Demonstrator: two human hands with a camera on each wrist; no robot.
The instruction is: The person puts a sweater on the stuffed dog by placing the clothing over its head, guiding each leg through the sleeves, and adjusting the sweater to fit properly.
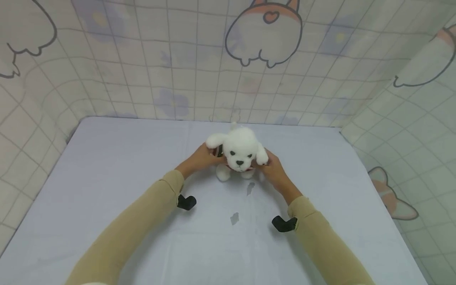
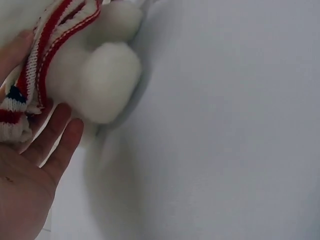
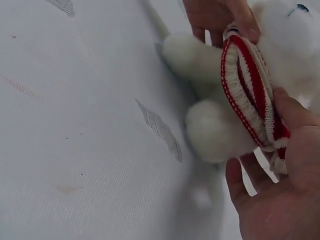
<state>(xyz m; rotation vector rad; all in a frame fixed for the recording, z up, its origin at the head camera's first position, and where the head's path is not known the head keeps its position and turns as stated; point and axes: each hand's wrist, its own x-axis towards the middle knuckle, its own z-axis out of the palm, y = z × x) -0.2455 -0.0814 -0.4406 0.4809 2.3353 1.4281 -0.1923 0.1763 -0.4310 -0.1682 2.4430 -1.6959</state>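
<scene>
Fluffy white plush dog [image 1: 241,143] is being held between the left hand [image 1: 204,157] and right hand [image 1: 273,168], its red-striped knit sweater [image 3: 251,92] kinda pinched from both sides, tabletop [image 1: 135,158] right below them.

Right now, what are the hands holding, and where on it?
The left hand and right hand grip the striped knitwear on the toy dog, one at each side.

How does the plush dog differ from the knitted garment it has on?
The plush dog is fluffy; the knitted garment has ribbed stitching. The plush dog's fur is plain white, whereas the knitted garment carries red stripes. The plush dog is larger; the knitted garment covers only part of it. Both include white.
</scene>
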